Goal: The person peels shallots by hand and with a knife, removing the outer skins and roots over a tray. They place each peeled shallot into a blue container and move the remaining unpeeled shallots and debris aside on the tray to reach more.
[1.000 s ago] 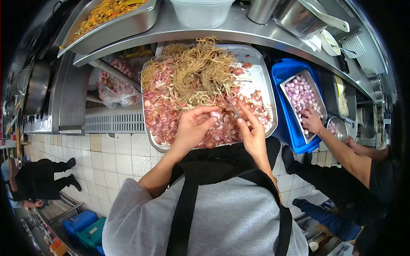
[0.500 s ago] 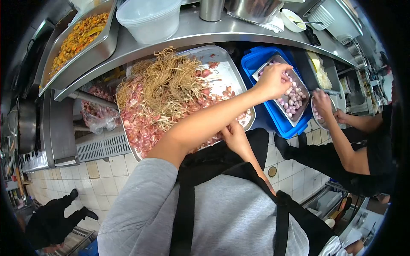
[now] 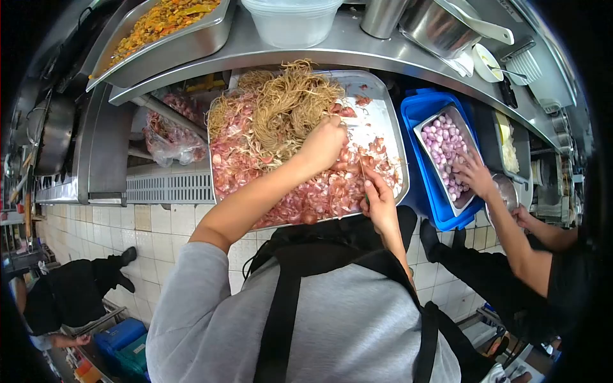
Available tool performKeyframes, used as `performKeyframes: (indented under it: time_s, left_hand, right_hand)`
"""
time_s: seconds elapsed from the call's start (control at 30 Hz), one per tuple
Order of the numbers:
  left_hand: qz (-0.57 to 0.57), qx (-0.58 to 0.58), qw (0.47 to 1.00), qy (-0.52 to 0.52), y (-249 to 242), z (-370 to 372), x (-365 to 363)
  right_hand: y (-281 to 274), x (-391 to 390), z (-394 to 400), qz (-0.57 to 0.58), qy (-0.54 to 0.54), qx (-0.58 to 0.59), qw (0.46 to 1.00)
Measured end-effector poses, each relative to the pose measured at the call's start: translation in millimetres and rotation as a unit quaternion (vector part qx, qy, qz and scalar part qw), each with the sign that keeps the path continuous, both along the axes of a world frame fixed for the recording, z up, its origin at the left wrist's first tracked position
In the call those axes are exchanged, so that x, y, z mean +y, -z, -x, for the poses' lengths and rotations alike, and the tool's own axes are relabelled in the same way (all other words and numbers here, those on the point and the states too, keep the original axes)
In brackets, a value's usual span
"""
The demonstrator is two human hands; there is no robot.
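Note:
A large metal tray in front of me holds reddish shallot skins and a heap of stringy dried roots or stems. My left hand is over the middle of the tray beside the stringy heap, its fingers curled together. What they pinch, if anything, is hidden. Near the tray's front right side, my right hand is closed around a small knife, its thin blade pointing up and away from me. A few unpeeled shallots lie by my left fingertips.
At right, a metal pan of peeled shallots sits in a blue tub. A co-worker's hand reaches into it. A steel shelf overhangs the tray's far side, bearing a plastic tub and a food pan.
My left hand has moved from above the peeled-shallot pan back left to the large tray. The co-worker's hand now reaches into that pan. The view has shifted.

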State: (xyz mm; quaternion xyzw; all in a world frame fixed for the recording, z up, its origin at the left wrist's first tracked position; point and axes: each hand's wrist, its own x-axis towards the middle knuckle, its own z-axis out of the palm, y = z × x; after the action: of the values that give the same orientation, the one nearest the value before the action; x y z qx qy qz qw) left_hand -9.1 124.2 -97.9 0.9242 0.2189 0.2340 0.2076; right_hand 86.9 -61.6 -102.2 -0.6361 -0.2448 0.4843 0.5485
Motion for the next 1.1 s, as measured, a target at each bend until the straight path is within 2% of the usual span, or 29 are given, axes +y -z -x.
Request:
performKeyframes:
  time_s: [0.13,0.33,0.43,0.53,0.63,0.73,0.83,0.93,1.1]
  left_hand:
    - [-0.057,0.077,0.995,0.007,-2,1,-6]
    - [-0.008,0.174,0.985,0.014,-6,-12,-7]
    - [0.047,0.155,0.987,0.007,-15,-9,-11]
    - [0.036,0.096,0.994,0.030,-15,7,-9]
    - [0.144,-0.044,0.988,-0.023,-36,38,-15]
    - [0.143,-0.103,0.970,-0.167,-45,72,-18]
    - [0.323,-0.196,0.904,-0.200,-23,89,-21]
    - [0.433,-0.227,0.847,-0.210,-32,87,-34]
    - [0.431,-0.247,0.840,-0.221,-25,86,-34]
  right_hand:
    - [1,-1,4,0.002,0.004,-0.016,1.000]
    - [1,1,6,-0.006,-0.002,-0.046,0.999]
    - [-1,-1,5,-0.012,0.007,-0.009,1.000]
    - [-7,-3,4,-0.005,0.042,0.057,0.997]
    - [-12,-2,5,-0.006,0.047,0.092,0.995]
    - [-17,5,11,-0.026,0.018,0.118,0.992]
    - [-27,23,22,-0.033,-0.042,0.171,0.984]
    - [-30,46,36,-0.018,-0.107,0.203,0.973]
    - [-33,75,47,-0.026,-0.092,0.216,0.972]
